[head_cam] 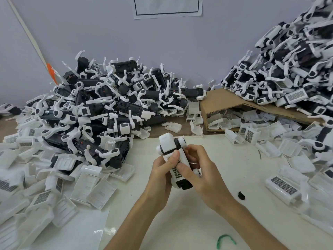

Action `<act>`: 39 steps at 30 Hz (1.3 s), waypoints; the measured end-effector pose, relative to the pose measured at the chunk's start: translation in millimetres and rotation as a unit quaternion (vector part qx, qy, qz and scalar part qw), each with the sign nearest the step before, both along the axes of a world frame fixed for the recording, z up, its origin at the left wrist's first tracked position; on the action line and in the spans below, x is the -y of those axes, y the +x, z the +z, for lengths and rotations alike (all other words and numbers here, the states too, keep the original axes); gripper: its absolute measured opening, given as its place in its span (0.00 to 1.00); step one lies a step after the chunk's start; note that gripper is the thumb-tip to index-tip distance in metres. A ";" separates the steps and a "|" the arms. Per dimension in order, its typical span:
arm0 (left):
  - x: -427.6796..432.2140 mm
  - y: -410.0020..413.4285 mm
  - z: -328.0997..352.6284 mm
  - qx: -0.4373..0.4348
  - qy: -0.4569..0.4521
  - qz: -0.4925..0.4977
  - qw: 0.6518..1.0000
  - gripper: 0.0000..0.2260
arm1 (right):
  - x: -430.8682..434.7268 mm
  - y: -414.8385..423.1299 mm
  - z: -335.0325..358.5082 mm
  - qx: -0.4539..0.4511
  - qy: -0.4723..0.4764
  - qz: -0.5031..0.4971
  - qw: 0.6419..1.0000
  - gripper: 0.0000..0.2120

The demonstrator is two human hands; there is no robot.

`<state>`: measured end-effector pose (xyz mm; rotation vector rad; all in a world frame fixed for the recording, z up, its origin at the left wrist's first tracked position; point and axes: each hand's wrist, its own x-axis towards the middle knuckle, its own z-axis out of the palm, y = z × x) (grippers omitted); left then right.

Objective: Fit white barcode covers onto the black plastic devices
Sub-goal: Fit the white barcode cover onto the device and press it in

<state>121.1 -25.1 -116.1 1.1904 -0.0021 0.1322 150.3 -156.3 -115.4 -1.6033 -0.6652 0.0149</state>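
Left hand (161, 171) curls round the black device (184, 185) above the worktop (180, 222), thumb pressing its white barcode cover (182, 158); right hand (203, 168) grips the opposite side. Beyond the right hand, a tipped cardboard box (221, 103) holds loose covers (222, 124).

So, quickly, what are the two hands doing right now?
Left hand: closed, holding the device, thumb on its white cover.
Right hand: closed, holding the same device.

A cardboard box (221, 103) lies between the left device pile (111, 105) and the right device pile (288, 69).
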 end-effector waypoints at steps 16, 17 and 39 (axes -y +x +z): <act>2.5 2.7 -2.1 0.002 0.027 0.006 1.000 0.23 | 0.1 4.4 -1.6 -0.038 -0.028 0.003 0.999 0.23; 2.2 2.7 -1.9 0.003 0.035 0.003 0.999 0.22 | -0.3 4.7 -2.6 -0.031 -0.038 -0.004 0.999 0.25; 0.7 2.8 -1.1 0.012 0.038 -0.024 0.999 0.22 | 1.8 10.7 -3.5 -0.040 -0.005 -0.017 0.999 0.22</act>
